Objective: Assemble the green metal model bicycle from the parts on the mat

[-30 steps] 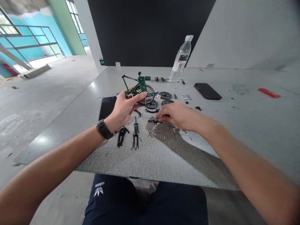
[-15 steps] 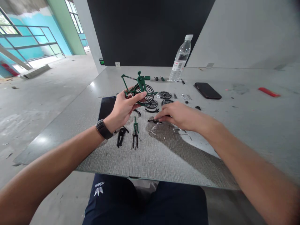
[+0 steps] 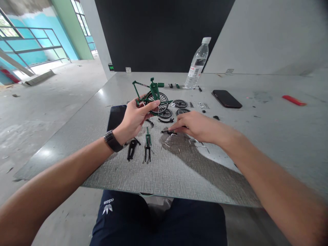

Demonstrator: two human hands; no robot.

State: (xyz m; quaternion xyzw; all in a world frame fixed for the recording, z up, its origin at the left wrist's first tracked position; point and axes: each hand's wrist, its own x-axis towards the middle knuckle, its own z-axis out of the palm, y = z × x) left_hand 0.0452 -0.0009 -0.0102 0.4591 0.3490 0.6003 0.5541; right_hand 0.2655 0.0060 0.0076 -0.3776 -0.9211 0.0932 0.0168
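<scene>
A green model bicycle frame [image 3: 153, 90] with one black spoked wheel fitted is raised above the table. My left hand [image 3: 137, 114] is closed round its wheel end, the thumb lying over the wheel. Fingertips drawn together, my right hand [image 3: 193, 125] reaches down to a small black part [image 3: 169, 132] on the table. Whether anything is pinched there is too small to tell. Clear small pieces [image 3: 167, 140] lie just below those fingers. Nearer me are a green and black fork [image 3: 148, 145] and a black frame-like part [image 3: 132, 149].
Loose wheels [image 3: 180, 103] and a curved black piece [image 3: 166, 120] lie beyond my hands. At the back stands a water bottle [image 3: 196, 65]. A black phone [image 3: 227, 99] and a red object [image 3: 294, 100] lie to the right. Thin hex keys [image 3: 203, 147] rest below my right wrist.
</scene>
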